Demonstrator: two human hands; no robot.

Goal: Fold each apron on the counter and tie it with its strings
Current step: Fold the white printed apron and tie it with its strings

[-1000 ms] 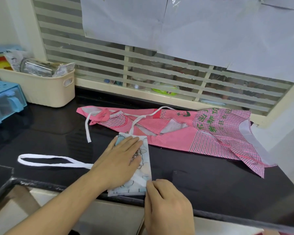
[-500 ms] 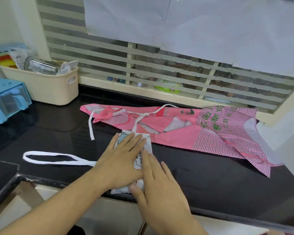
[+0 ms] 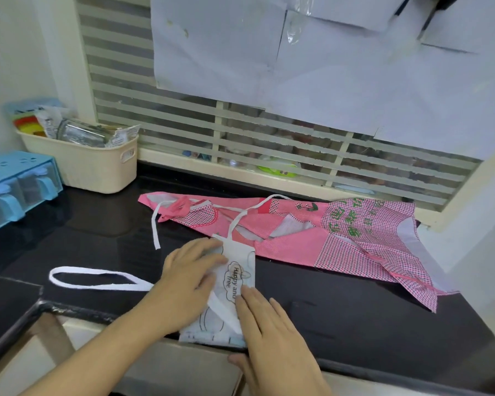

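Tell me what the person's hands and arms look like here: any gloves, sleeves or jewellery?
Both are bare. The left hand and right hand wear no gloves, and no rings or watch show. The left forearm is uncovered as far as the picture's edge, so no sleeve is in view. Little of the right arm shows beyond the wrist.

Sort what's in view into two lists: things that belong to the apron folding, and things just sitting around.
Belongs to the job:
white apron, folded small, pressed flat under both hands
white strap, looped on the counter
pink apron, spread out, not yet folded
left hand
right hand

Just lying about:
cream basket holding packets
blue box
paper sheets on the window
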